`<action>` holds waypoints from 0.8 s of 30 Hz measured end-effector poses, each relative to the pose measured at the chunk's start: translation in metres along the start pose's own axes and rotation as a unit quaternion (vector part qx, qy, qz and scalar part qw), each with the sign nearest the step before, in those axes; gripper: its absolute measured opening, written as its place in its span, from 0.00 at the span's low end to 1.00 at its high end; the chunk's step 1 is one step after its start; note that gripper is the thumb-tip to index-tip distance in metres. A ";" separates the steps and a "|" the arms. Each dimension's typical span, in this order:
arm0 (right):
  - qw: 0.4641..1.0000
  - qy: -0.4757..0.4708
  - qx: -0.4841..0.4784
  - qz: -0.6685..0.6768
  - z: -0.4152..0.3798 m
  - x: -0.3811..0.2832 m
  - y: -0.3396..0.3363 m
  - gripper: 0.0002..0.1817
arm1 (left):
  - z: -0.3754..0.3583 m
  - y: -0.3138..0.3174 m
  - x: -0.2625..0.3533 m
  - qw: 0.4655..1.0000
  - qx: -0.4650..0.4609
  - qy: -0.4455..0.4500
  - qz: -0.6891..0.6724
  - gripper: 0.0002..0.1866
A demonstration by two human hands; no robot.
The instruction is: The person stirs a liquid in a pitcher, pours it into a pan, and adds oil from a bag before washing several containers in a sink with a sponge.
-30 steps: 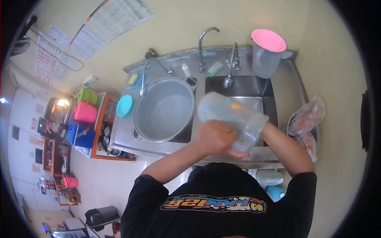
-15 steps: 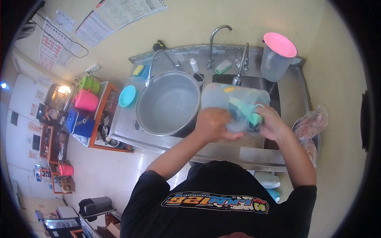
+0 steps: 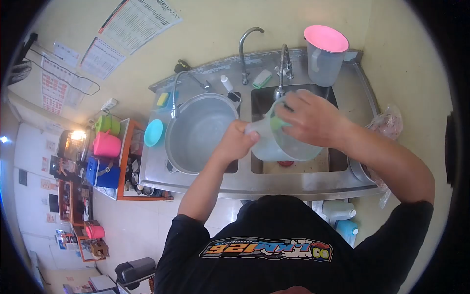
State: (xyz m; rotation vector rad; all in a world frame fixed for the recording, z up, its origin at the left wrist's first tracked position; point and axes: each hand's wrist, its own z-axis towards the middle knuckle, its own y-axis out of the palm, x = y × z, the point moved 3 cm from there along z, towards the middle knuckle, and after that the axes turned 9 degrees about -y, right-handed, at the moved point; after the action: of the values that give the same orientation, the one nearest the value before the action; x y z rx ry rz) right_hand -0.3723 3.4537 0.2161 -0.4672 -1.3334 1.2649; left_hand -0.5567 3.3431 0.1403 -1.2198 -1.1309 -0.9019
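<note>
Over the right sink basin (image 3: 293, 180), a translucent plastic pitcher (image 3: 267, 146) is tilted with its wide mouth toward the right. My left hand (image 3: 236, 142) is closed round the pitcher's handle. At the pitcher's rim, my right hand (image 3: 313, 117) has its fingers bent over a green sponge (image 3: 278, 122), which shows only in part through the wall and under the fingers. A small red object (image 3: 286, 163) lies in the basin below the pitcher.
A large metal pot (image 3: 201, 132) fills the left basin, beside a turquoise bowl (image 3: 153, 132). Behind stand faucets (image 3: 243, 54), a white bottle (image 3: 226, 82) and a pink-topped pitcher (image 3: 323, 63). Plastic-bagged food (image 3: 387, 125) lies at the right.
The pitcher has turned so its mouth faces right. My left hand has moved left onto its handle, and my right hand has moved up to the rim. The view has shifted slightly.
</note>
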 end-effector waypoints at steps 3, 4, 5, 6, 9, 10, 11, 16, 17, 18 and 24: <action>0.999 0.025 0.005 0.020 0.003 -0.006 0.005 0.04 | -0.003 0.000 0.006 0.999 0.011 -0.017 -0.045 0.18; 0.998 0.060 -0.006 0.031 0.002 -0.009 0.008 0.04 | -0.006 0.000 0.014 0.999 0.032 -0.016 -0.008 0.19; 0.989 0.118 -0.066 0.054 0.000 -0.009 0.011 0.04 | -0.008 -0.001 0.017 0.998 0.055 -0.015 0.028 0.19; 0.974 0.174 -0.125 0.078 -0.003 -0.011 0.013 0.05 | -0.008 -0.002 0.015 0.994 0.082 -0.002 0.076 0.20; 0.862 0.254 -0.317 0.304 0.002 0.001 0.000 0.09 | -0.007 -0.002 0.012 0.970 0.154 0.040 0.182 0.24; 0.796 0.261 -0.374 0.399 0.004 0.004 -0.004 0.11 | -0.009 -0.002 0.013 0.965 0.174 0.052 0.191 0.25; 0.771 0.334 -0.269 0.471 0.000 0.008 -0.001 0.12 | -0.010 -0.001 0.013 0.958 0.195 0.063 0.199 0.26; 0.264 0.502 0.263 0.780 -0.003 -0.007 0.036 0.17 | -0.016 0.018 0.012 0.895 0.229 0.213 0.320 0.26; 0.259 0.483 0.194 0.814 0.002 -0.014 0.051 0.21 | -0.016 0.027 0.019 0.884 0.221 0.241 0.335 0.25; 0.256 0.450 0.194 0.833 0.007 -0.016 0.048 0.20 | -0.018 0.036 0.030 0.875 0.208 0.281 0.335 0.26; 0.245 0.350 0.196 0.883 0.027 -0.016 0.056 0.18 | -0.026 0.082 0.074 0.804 0.190 0.399 0.398 0.27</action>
State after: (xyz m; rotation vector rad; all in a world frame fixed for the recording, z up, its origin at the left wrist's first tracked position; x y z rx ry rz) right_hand -0.4149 3.4482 0.1682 -2.1069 1.1631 2.3091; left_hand -0.4565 3.3343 0.1933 -0.7153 -0.0450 -0.3999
